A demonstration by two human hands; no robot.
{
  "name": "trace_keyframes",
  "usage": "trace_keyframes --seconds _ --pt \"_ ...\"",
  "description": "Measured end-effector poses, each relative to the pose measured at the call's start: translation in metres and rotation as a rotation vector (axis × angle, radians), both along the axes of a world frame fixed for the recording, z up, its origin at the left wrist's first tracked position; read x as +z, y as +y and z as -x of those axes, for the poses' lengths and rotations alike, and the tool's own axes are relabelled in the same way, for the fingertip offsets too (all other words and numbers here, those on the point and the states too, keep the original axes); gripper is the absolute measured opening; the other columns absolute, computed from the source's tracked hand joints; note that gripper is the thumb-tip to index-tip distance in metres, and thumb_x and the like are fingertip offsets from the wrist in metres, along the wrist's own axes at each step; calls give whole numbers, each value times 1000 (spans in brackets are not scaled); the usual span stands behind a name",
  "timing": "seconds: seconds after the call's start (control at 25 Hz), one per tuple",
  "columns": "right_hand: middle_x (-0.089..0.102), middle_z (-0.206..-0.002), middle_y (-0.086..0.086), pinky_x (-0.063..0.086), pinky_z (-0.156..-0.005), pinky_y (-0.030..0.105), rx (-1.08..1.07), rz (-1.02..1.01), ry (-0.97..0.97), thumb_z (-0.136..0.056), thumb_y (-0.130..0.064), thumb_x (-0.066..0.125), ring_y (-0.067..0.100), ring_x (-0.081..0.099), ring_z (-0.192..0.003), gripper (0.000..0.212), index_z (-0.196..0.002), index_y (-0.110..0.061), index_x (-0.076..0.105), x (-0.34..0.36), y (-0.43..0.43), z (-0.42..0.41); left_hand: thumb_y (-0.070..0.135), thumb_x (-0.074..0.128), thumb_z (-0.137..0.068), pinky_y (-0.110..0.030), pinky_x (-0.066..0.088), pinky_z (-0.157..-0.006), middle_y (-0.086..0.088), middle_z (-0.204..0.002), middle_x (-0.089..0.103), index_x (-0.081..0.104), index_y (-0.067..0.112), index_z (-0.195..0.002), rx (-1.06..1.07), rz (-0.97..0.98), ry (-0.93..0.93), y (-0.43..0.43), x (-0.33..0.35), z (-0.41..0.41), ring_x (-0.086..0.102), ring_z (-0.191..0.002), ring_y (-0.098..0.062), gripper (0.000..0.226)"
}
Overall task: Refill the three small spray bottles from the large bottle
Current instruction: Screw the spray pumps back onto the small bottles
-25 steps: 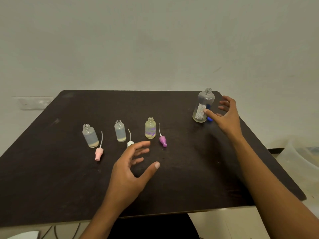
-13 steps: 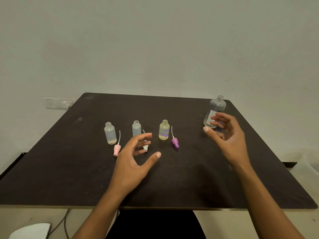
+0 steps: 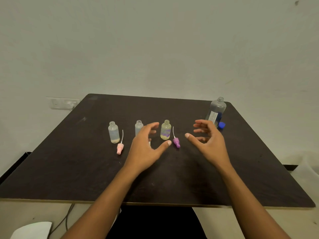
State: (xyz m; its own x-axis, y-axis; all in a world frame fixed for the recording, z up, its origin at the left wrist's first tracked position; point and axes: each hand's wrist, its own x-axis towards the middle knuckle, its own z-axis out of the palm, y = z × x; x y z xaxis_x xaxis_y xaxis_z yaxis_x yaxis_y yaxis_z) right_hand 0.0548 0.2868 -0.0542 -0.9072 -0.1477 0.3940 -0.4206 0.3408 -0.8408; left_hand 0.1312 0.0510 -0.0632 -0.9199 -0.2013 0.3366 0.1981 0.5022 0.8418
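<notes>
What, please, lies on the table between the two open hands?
In the head view, the yellowish small bottle and the purple spray cap lie between the left hand and right hand.

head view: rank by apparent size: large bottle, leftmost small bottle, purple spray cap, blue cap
1. large bottle, though farthest away
2. leftmost small bottle
3. purple spray cap, counting its dip tube
4. blue cap, partly hidden behind the right hand, so unsure

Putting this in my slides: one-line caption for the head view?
Both open hands, left hand and right hand, hover over three uncapped small spray bottles; large bottle stands far right.
</notes>
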Motion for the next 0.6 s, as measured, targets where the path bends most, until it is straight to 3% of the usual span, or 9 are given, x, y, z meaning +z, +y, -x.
trace_keyframes --seconds 0.12,0.32,0.48,0.6 --pt "69 -112 -19 60 -82 24 -44 -191 -2 -77 -47 89 -1 66 -99 52 -121 -31 66 -16 -14 12 53 84 -82 -35 50 -109 8 -152 50 44 24 -155 35 131 -96 4 1 38 53 -132 -7 88" --pt "68 -107 -13 59 -86 30 -130 -400 51 -80 -51 86 2 64 -96 47 -116 -28 67 -38 -33 30 47 85 -83 -40 50 -111 -2 -149 56 49 17 -151 106 219 -168 10 -6 80 57 -134 -20 82" --pt "67 -107 -11 59 -85 34 -129 -535 58 -81 -50 83 7 63 -100 49 -120 -29 64 -45 -43 38 41 86 -84 -35 55 -103 -2 -136 67 58 16 -142 131 226 -161 13 -13 95 64 -123 -19 70" --pt "63 -95 -15 58 -76 33 -133 -592 66 -82 -49 82 7 59 -92 44 -117 -30 63 -49 -47 40 39 87 -84 -29 54 -95 -1 -129 71 61 18 -136 148 233 -178 14 -18 99 68 -116 -17 62"
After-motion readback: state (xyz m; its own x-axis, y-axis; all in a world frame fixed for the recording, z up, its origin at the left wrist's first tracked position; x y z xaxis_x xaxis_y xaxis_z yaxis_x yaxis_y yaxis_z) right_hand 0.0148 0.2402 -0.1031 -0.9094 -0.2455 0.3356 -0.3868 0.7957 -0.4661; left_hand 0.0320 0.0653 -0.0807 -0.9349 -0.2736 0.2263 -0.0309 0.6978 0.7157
